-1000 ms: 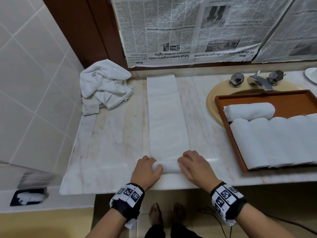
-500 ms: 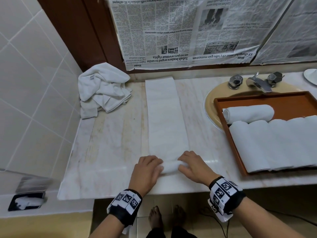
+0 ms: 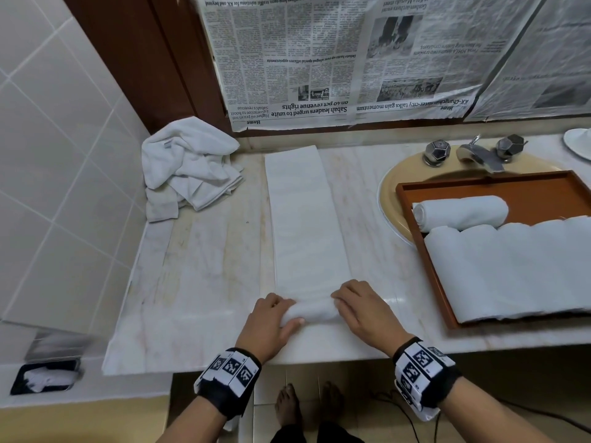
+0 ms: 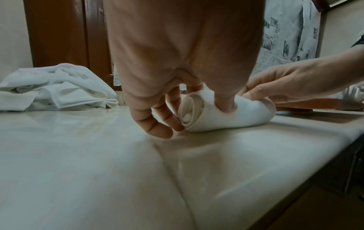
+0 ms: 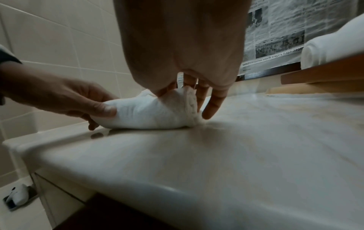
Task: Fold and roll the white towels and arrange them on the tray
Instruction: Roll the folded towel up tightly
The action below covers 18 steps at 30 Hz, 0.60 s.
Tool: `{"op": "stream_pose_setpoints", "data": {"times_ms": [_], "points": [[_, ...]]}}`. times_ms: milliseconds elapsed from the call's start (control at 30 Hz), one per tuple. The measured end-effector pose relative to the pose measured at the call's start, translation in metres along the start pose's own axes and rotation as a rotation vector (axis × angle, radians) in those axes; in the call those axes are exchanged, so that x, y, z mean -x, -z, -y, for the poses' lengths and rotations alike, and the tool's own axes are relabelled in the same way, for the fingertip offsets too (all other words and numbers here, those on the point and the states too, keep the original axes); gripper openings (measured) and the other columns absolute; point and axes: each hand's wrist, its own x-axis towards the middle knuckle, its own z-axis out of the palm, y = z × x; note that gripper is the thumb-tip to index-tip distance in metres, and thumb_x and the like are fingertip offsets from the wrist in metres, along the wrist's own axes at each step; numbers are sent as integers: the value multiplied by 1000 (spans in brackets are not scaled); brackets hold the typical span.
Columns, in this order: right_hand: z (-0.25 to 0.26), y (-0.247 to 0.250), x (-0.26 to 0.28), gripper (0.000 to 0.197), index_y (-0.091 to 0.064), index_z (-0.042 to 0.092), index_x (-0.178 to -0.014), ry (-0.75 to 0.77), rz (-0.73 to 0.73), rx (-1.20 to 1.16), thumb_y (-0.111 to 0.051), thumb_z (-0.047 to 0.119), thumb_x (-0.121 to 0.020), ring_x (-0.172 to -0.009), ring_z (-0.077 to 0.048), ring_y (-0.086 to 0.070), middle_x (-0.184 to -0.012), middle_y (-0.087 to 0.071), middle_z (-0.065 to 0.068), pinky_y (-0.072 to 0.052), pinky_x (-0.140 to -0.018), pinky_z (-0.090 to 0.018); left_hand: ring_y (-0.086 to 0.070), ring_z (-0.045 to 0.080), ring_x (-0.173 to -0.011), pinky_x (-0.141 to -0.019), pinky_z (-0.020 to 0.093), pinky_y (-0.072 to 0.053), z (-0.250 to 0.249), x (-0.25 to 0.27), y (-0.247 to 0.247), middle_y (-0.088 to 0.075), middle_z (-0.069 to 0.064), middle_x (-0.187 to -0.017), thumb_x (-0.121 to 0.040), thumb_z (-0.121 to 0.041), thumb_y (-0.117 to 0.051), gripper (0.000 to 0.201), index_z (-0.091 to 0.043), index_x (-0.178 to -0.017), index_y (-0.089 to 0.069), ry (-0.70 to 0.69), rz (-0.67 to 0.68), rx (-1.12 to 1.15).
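A long folded white towel (image 3: 307, 219) lies as a strip down the marble counter (image 3: 204, 282). Its near end is wound into a small roll (image 3: 315, 312). My left hand (image 3: 281, 313) grips the roll's left end, thumb on top (image 4: 224, 105) and fingers behind. My right hand (image 3: 347, 303) grips the right end (image 5: 189, 99) the same way. A brown tray (image 3: 412, 215) at the right holds one rolled towel (image 3: 460, 212) lying crosswise and a row of several rolled towels (image 3: 511, 270). A crumpled pile of white towels (image 3: 188, 167) sits at the back left.
The tray rests over a beige sink (image 3: 388, 193) with a chrome tap (image 3: 476, 153). Newspaper (image 3: 351, 59) covers the wall behind. A tiled wall (image 3: 57, 187) closes the left side. The counter's front edge (image 3: 319, 356) is just behind my wrists. A white dish (image 3: 579, 145) sits far right.
Both hands have moved away from me along the strip with the roll. The roll has grown thicker and the flat part shorter.
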Motion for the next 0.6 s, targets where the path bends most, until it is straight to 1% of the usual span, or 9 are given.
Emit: {"op": "stream_pose_setpoints", "data": {"times_ms": [67,100,200,233,300,367,433,533,600], "points": [[-3,3,0,43,-63,20,-120,-9,50,-21,-44,51,-96,-107,-11,-47,-117,-53,7,-47,-88,-29,-45,15,-113,-96,25,-37,-2,-1,2,-47,-6,-122,-90,-66,-47,60,-26,-134,-57,12,-5,36],[-5,4,1,47,-62,20,-124,1,78,-15,-50,53,-93,-110,-11,-48,-121,-52,6,-47,-90,-27,-44,15,-112,-94,24,-36,-2,-1,2,-45,-6,-123,-90,-65,-48,59,-25,-132,-58,15,-12,43],[-9,3,2,47,-60,19,-129,37,122,27,-63,45,-90,-112,-14,-50,-122,-53,5,-49,-90,-27,-45,14,-111,-93,25,-38,-3,2,2,-44,-8,-126,-80,-76,-34,74,-27,-129,-58,21,-23,48],[-10,3,2,45,-60,18,-128,30,122,23,-63,44,-91,-112,-14,-50,-121,-53,5,-48,-90,-27,-46,14,-111,-94,26,-39,-3,3,1,-47,-8,-126,-79,-77,-31,74,-29,-130,-57,19,-26,45],[-11,1,1,41,-62,17,-125,8,111,-3,-63,43,-93,-109,-13,-50,-119,-52,5,-46,-91,-25,-48,14,-111,-95,28,-40,-3,4,1,-50,-9,-125,-83,-75,-34,68,-31,-132,-54,22,-39,67],[-12,1,-3,39,-63,15,-123,-31,116,-48,-62,42,-95,-107,-12,-49,-117,-49,6,-41,-93,-22,-50,15,-110,-94,29,-40,-4,3,2,-54,-7,-123,-94,-63,-42,52,-30,-134,-49,43,-64,115],[-14,1,-7,38,-64,12,-122,-60,127,-105,-61,39,-97,-105,-12,-48,-113,-46,8,-36,-94,-18,-52,18,-112,-92,26,-38,-6,1,3,-57,-3,-123,-102,-51,-41,42,-27,-135,-49,62,-102,159],[-16,2,-12,32,-65,14,-123,-53,138,-147,-53,35,-101,-101,-14,-49,-107,-47,9,-40,-92,-24,-52,19,-117,-93,24,-35,-13,-1,2,-57,1,-126,-104,-44,-37,41,-24,-138,-50,103,-150,184],[-15,2,-13,31,-63,17,-125,-47,120,-135,-48,33,-104,-99,-14,-50,-106,-51,9,-42,-90,-26,-53,17,-111,-90,24,-36,-19,-1,1,-52,1,-123,-104,-44,-39,41,-29,-141,-47,125,-178,221]]}}
